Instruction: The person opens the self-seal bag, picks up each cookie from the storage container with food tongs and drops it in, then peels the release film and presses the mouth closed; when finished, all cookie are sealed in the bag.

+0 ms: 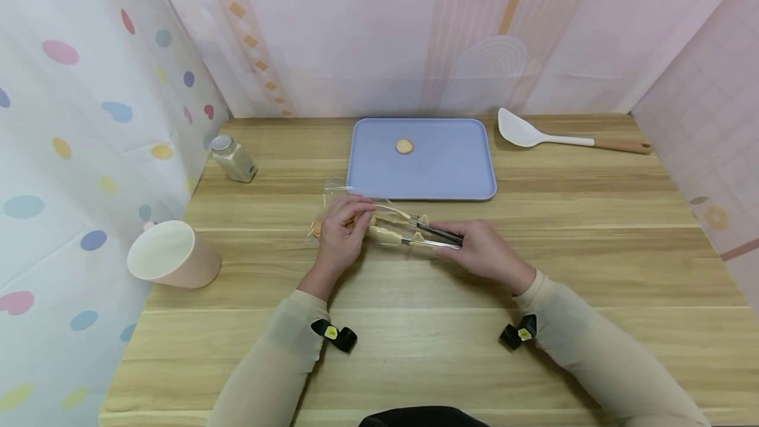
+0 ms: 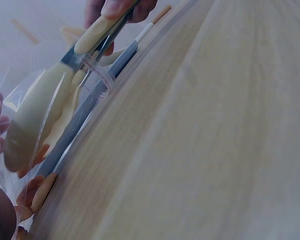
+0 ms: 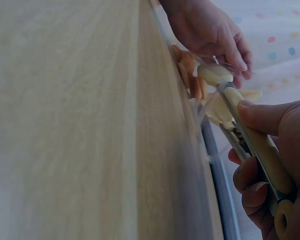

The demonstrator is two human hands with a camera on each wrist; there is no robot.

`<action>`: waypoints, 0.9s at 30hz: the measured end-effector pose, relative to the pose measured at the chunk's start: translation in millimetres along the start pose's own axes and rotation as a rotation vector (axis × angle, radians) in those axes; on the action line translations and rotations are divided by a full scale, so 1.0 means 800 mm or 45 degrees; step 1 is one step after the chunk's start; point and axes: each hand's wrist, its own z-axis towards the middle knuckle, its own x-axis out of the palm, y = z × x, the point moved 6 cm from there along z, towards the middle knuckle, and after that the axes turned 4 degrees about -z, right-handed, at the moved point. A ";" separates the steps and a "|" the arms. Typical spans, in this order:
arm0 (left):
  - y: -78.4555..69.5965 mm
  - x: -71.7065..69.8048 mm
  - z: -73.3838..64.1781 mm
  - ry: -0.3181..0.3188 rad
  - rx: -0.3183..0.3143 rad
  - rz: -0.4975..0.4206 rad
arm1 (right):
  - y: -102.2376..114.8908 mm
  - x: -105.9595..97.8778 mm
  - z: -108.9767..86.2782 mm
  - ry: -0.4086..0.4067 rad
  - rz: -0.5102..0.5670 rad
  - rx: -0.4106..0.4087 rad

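Note:
My right hand [image 1: 483, 250] grips a pair of tongs [image 1: 385, 236] with cream-coloured tips and metal arms. The tips reach leftward into a clear plastic bag [image 2: 50, 95], which covers them in the left wrist view. At the bag, my left hand [image 1: 342, 232] pinches the thin plastic between thumb and fingers. Several round brown cookies [image 3: 187, 65] lie low in the bag near the left hand. On the blue tray [image 1: 456, 173] behind the hands lies one pale round cookie [image 1: 404, 146]. Whether the tong tips hold a cookie, I cannot tell.
A white spatula [image 1: 522, 130] with a wooden handle lies at the back right. To the left stand a pink mug [image 1: 198, 262], tilted in this view, and a glass shaker jar [image 1: 237, 162]. Patterned curtains [image 1: 367, 31] border the wooden table [image 1: 593, 249] at the back and sides.

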 end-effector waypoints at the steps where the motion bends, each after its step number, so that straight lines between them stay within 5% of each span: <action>1: 0.000 0.000 0.000 -0.001 -0.005 0.001 | 0.001 0.002 0.002 -0.008 -0.006 -0.020; 12: 0.002 0.000 0.000 -0.008 -0.008 0.014 | 0.010 0.013 0.019 -0.051 -0.025 -0.168; 27: 0.010 0.000 -0.002 -0.030 0.017 0.028 | 0.013 0.013 0.029 -0.070 -0.069 -0.208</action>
